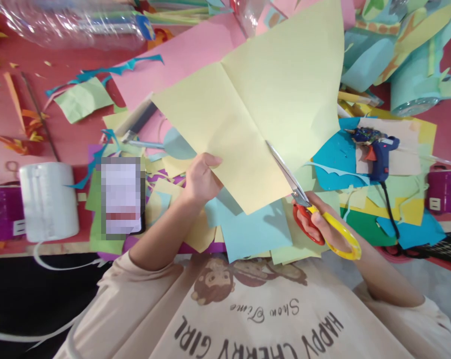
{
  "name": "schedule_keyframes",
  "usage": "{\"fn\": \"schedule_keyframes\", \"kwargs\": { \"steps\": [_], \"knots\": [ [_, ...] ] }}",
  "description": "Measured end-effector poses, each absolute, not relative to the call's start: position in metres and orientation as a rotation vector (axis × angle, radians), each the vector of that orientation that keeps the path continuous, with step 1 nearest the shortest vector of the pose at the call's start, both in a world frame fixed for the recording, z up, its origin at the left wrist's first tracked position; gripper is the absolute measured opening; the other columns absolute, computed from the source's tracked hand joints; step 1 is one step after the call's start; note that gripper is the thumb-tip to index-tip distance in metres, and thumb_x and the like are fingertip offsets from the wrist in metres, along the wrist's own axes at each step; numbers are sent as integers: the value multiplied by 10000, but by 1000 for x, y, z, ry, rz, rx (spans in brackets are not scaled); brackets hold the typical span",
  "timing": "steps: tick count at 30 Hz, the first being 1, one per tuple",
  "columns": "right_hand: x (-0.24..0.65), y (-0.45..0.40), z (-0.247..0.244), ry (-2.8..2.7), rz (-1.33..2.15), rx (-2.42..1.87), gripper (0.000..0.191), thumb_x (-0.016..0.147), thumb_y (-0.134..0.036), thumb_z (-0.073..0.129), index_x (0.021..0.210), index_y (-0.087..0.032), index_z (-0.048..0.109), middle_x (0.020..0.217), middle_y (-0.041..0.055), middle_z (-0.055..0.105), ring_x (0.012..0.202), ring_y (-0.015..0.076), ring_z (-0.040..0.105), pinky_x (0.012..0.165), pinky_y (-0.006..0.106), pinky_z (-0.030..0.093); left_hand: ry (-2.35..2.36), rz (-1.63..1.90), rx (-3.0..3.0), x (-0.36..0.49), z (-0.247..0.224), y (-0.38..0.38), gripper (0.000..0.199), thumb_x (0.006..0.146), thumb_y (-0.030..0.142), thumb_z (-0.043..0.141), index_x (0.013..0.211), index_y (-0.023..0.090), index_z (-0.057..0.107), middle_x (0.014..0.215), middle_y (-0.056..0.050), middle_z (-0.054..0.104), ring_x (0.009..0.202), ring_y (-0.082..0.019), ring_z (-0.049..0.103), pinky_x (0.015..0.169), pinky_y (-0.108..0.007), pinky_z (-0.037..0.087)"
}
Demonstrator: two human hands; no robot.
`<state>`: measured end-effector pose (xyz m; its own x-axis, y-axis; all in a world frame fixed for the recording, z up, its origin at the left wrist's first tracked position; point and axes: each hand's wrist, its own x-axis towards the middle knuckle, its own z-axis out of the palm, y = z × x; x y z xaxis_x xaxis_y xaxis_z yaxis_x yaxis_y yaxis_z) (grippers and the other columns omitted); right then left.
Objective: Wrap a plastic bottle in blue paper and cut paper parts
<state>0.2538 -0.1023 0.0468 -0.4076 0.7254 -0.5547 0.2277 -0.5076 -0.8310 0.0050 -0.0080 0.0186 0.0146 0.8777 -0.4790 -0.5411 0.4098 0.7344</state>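
A large sheet of pale yellow paper [285, 75] with a crease down its middle is held up over the table. My left hand [205, 177] pinches its lower left edge, thumb on top. In my right hand [318, 219] is a pair of scissors [303, 197] with one red and one yellow handle loop. Their blades lie at the paper's lower edge near the crease, one blade tip showing over the sheet. Whether the blades are fully closed is hard to tell. Beneath the sheet lies light blue paper [255, 227].
A blue glue gun [380, 154] with a black cord rests on papers at right. A phone [121, 197] and a white cylindrical device [49, 202] are at left. Behind lie pink paper [180, 55], a plastic bottle [75, 22] and a paper-covered turquoise cup [412, 87].
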Motion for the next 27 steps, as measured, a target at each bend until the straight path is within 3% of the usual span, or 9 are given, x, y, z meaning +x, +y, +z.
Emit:
{"fn": "schedule_keyframes", "kwargs": {
  "steps": [9, 16, 27],
  "knots": [
    [250, -104, 44, -1255, 1957, -1494, 602, 806, -748, 475, 1099, -224, 431, 548, -113, 345, 380, 46, 253, 359, 203, 245, 966, 1165, 283, 3, 19, -7, 299, 568, 143, 397, 744, 188, 635, 780, -32, 725, 1162, -265, 627, 1007, -421, 503],
    [257, -102, 56, -1430, 1874, -1620, 634, 807, -753, 471, 1133, -209, 479, 639, -73, 384, 425, 39, 286, 381, 209, 232, 810, 1218, 304, -10, 17, 4, 215, 742, 292, 489, 835, 177, 644, 886, -63, 741, 1181, -298, 611, 986, -408, 510],
    [258, -105, 61, -1499, 1842, -1682, 655, 811, -774, 427, 1149, -215, 468, 691, -48, 410, 469, 56, 295, 401, 220, 237, 827, 1288, 346, -9, 16, 0, 301, 750, 195, 452, 977, 176, 648, 967, -48, 744, 1221, -281, 586, 999, -410, 506]
  ]
}}
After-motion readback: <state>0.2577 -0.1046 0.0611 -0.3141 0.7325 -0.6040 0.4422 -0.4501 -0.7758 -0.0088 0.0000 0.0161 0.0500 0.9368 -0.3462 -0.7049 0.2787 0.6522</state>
